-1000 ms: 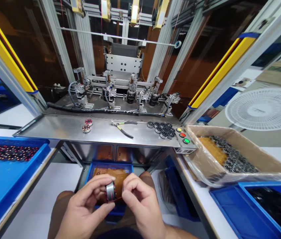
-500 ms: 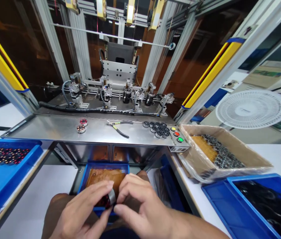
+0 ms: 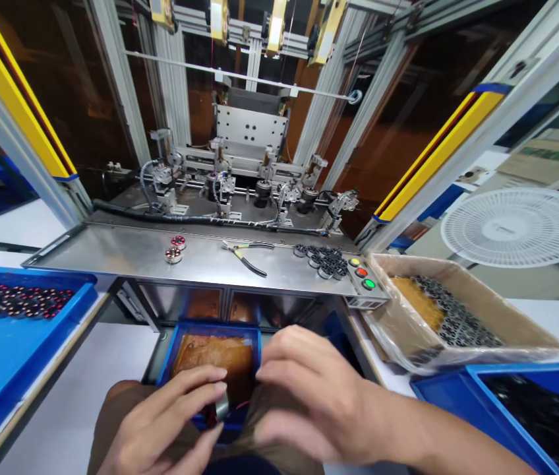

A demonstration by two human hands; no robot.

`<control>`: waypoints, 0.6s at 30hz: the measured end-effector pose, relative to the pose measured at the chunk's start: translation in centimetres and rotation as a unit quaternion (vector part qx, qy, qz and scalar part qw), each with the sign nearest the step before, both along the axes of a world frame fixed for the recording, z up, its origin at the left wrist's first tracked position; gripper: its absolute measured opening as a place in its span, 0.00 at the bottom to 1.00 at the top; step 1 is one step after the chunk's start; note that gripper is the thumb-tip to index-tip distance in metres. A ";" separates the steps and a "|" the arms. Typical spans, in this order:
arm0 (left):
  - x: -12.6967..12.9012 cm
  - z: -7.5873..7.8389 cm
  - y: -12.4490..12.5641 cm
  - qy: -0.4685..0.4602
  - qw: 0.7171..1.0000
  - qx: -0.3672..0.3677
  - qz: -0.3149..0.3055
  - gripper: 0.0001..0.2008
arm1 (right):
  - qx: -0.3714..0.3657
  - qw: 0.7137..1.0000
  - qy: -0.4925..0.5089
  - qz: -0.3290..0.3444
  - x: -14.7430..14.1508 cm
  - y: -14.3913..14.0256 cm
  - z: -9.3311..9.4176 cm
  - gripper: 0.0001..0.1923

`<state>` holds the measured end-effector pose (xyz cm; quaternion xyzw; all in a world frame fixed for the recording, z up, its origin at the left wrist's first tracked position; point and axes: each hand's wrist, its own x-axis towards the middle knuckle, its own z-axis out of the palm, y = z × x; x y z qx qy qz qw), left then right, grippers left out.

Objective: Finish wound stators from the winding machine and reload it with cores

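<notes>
My left hand [image 3: 175, 419] is closed around a wound motor stator [image 3: 221, 407], a small part with a silver metal ring and dark red windings. Its fingertips and thumb grip the ring's sides, hiding part of it. From the stator a thin reddish wire end [image 3: 242, 404] sticks out to the right. My right hand [image 3: 314, 396] hovers right of the stator, apart from it, thumb and fingers spread and slightly blurred; I see nothing between them. Below the hands sits a blue bin [image 3: 258, 340] with brown sheet material [image 3: 217, 356] in it, over my lap.
Two wound stators [image 3: 173, 254], cutting pliers [image 3: 247, 256] and several dark stator cores [image 3: 326, 259] lie on the metal ledge, beside coloured buttons [image 3: 362, 272]. Behind stands a winding machine [image 3: 254, 191]. Blue trays [image 3: 27, 369] and a lined carton [image 3: 511, 359] flank me, with a fan [image 3: 517, 227] at right.
My right hand has moved right and up, away from the stator, and its fingers have spread. My left hand keeps hold of the stator. The camera view has shifted slightly.
</notes>
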<state>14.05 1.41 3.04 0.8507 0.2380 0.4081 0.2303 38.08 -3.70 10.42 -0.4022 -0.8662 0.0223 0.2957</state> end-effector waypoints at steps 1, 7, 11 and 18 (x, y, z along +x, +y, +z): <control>0.1 -0.1 0.0 -0.004 1.000 0.011 0.011 0.23 | 0.001 1.000 0.009 0.014 -0.7 0.0 -0.1 0.16; -0.4 -0.3 0.1 -0.045 0.998 -0.017 0.035 0.22 | 0.046 0.993 -0.091 0.065 -3.5 0.7 -1.4 0.15; -1.9 0.0 0.4 -0.030 0.995 -0.088 0.021 0.20 | 0.043 0.983 -0.138 0.113 -2.2 1.6 -1.0 0.18; -1.3 -0.6 0.2 -0.258 0.872 -0.404 0.099 0.14 | -0.018 0.984 -0.105 -0.144 4.4 12.7 -3.5 0.20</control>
